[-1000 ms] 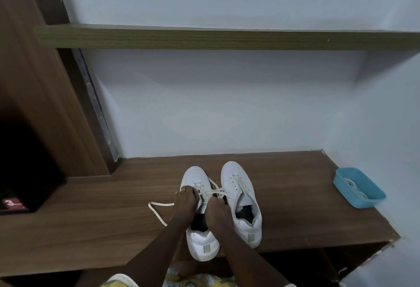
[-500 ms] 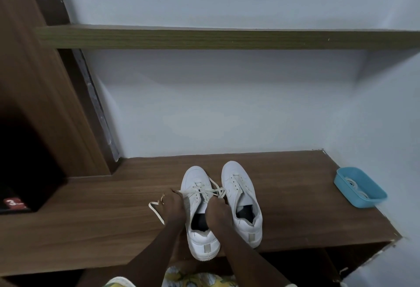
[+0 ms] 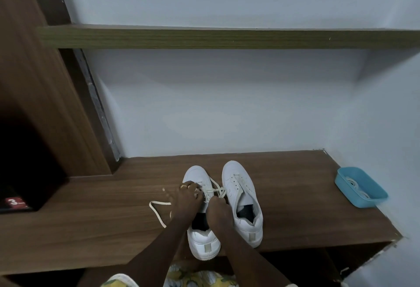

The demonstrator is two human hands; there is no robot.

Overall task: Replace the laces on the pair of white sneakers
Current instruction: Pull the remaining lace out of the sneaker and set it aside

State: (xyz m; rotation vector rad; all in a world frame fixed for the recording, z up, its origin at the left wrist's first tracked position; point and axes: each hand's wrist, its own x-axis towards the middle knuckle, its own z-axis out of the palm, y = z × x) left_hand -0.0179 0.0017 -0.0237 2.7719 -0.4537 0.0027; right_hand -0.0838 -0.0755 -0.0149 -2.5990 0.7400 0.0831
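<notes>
White low-top sneakers stand side by side near the front of the brown wood-grain desk [image 3: 295,195], toes to the wall and heels toward me, so both eyelet rows face up where I can reach them. I'm working on the left sneaker [image 3: 203,239]. The right sneaker [image 3: 238,186] touches it or nearly so and waits with bare eyelets.

The flat cream lace [image 3: 216,190] crosses over the left shoe's tongue. My left grip [image 3: 187,198] is bunched at the eyelet row, fingertips pinching the lace where it enters the shoe, which steadies the upper as well. My right grip [image 3: 217,210] is curled over the shoe's opening and appears clenched on the other run of lace, though its fingers are hidden under the knuckles. The slack trails off to the left across the desk, out of the way.

Well apart at the right end sits a blue rectangular plastic tray [image 3: 363,202] holding coiled pale laces [image 3: 354,185].

I judge the job barely begun, with only the lowest crossings threaded.
</notes>
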